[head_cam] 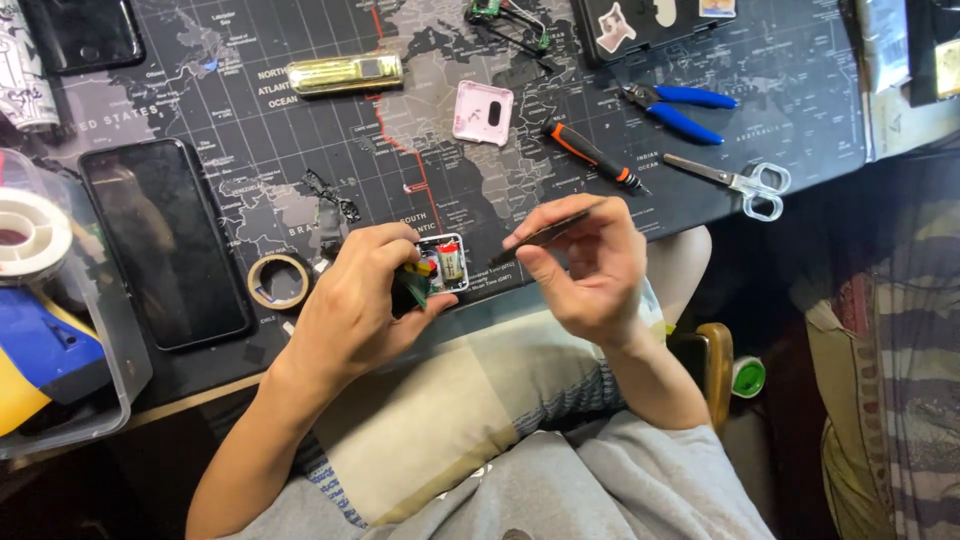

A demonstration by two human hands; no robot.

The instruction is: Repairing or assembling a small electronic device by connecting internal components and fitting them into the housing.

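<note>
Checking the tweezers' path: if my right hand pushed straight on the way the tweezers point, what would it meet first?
Probably the small opened device that the left hand holds; the tweezers in the right hand point down-left at it. Height is unclear.

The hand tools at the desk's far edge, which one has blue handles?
The pliers. The screwdriver beside them is black and orange, and the scissors are pale metal.
</note>
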